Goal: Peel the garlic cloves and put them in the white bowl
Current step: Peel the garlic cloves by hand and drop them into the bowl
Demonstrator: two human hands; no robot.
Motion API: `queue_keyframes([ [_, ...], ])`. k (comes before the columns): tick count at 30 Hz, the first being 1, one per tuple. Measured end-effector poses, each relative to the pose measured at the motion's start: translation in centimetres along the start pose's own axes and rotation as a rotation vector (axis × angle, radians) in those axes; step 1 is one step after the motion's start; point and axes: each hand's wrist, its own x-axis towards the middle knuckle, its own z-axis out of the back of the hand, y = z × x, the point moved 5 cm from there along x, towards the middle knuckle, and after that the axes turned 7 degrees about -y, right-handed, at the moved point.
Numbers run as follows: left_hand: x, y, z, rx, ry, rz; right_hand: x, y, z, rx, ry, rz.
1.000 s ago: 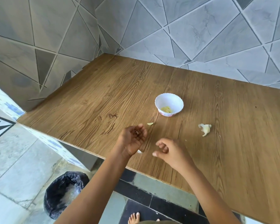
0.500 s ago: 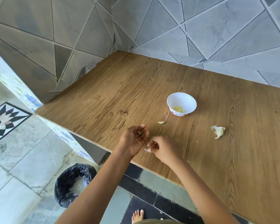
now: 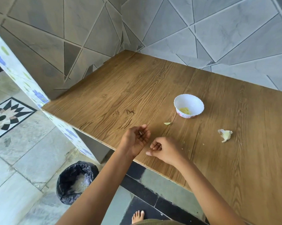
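Abutting tiled walls (image 3: 218, 30), wooden counter (image 3: 120, 95) underlies open left hand (image 3: 135, 140), right hand (image 3: 166, 150) (grip unclear).

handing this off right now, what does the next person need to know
Left hand: open, palm up, cupping tiny skin scraps.
Right hand: fingers curled above the wooden table's near edge; pinching anything, cannot tell.
Round white bowl: mid-table, holding some peeled yellowish garlic pieces.
Papery-skinned garlic cluster: on the table, right of the hands, untouched.
Pale sliver: between left hand and bowl; peel or clove, unclear.
Left: peel that cluster, bowl its cloves; scraps probably go in the black-bagged bin on the floor.
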Motion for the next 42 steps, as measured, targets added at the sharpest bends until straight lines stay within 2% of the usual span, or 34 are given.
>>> queue_keyframes([
  [7,-0.1,-0.1,0.2,0.013,-0.009,-0.015,0.5,1.3,-0.6,-0.162,-0.022,0.063],
  [9,-0.1,0.1,0.1,0.027,-0.008,-0.014,0.3,0.5,0.1,-0.058,-0.050,0.038],
  [11,-0.2,0.8,-0.2,0.064,-0.004,-0.005,-0.2,-0.2,1.9,0.130,-0.167,0.040],
  [14,-0.4,2.6,-1.4,0.135,0.004,0.048,-0.8,0.1,4.5,0.260,-0.335,0.179],
  [16,-0.6,3.9,-2.5,0.163,0.009,0.087,-0.9,0.5,5.0,0.170,-0.351,0.288],
  [18,-0.7,4.9,-3.5,0.162,0.015,0.115,-0.7,0.0,4.8,0.054,-0.362,0.320],
  [24,-0.9,6.2,-5.5,0.171,0.078,0.150,-1.8,-2.0,6.3,0.056,-0.581,0.219],
  [28,-1.2,6.6,-6.0,0.135,0.091,0.175,-2.8,-2.8,7.3,0.083,-0.637,0.231],
  [32,-1.1,6.6,-6.1,0.127,0.099,0.187,-5.3,-5.7,8.6,0.045,-0.709,0.062],
  [34,-0.8,6.5,-6.1,0.136,0.103,0.179,-6.5,-7.7,8.4,-0.091,-0.635,-0.093],
  [37,-0.3,6.7,-6.1,0.153,0.104,0.177,-7.5,-10.1,6.3,-0.306,-0.282,-0.286],
  [38,-0.2,6.7,-6.1,0.161,0.107,0.175,-7.6,-10.5,5.5,-0.335,-0.213,-0.318],
  [40,-0.1,6.8,-6.3,0.174,0.119,0.170,-7.5,-10.4,4.3,-0.369,-0.169,-0.319],
  [42,0.0,6.6,-6.4,0.175,0.128,0.164,-7.3,-9.3,3.2,-0.381,-0.149,-0.244],
])
